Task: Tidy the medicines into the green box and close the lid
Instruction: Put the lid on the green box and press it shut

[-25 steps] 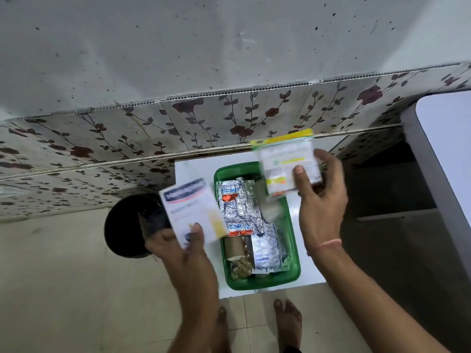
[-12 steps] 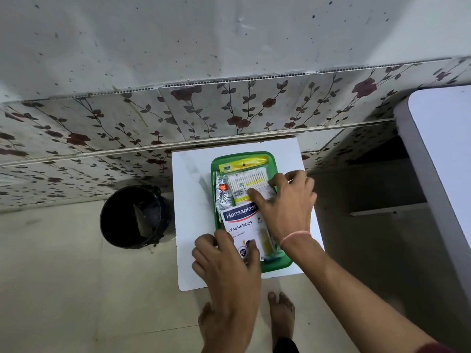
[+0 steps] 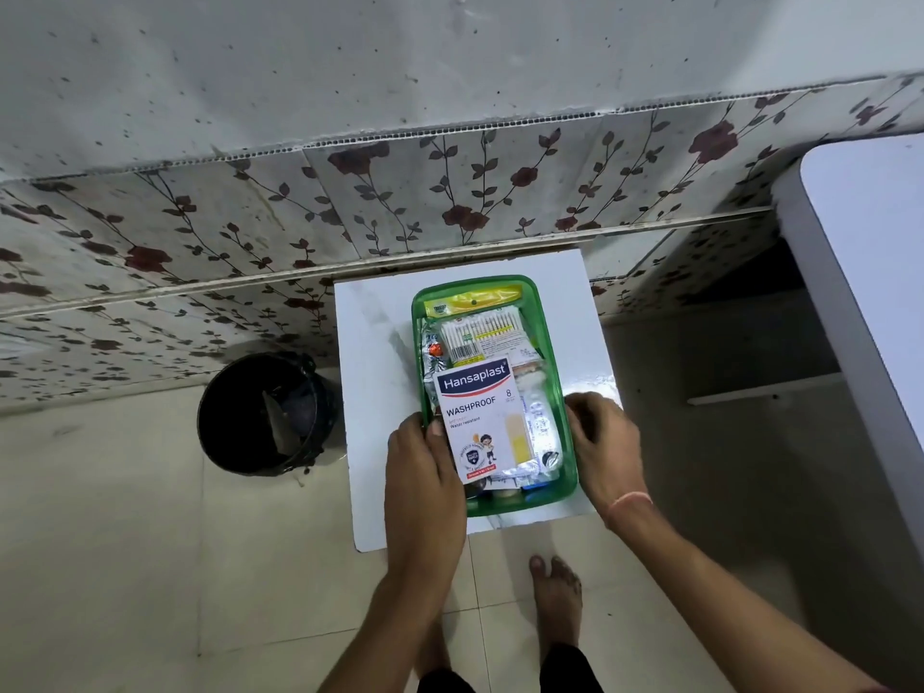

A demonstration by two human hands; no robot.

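Note:
The green box stands open on a small white table, packed with medicines. A white Hansaplast plaster pack lies on top at the near end. A cotton bud pack with a yellow header lies at the far end, and foil blister strips show along the left wall. My left hand grips the box's left side, thumb on the plaster pack's edge. My right hand presses curled fingers against the right wall. No lid is in view.
A black bucket stands on the tiled floor left of the table. A larger white table fills the right edge. A wall with flowered tiles is right behind the small table. A bare foot is on the floor below the table.
Both packs went from my hands into the box. My hands then left the top of the packs and moved out to the box's two sides.

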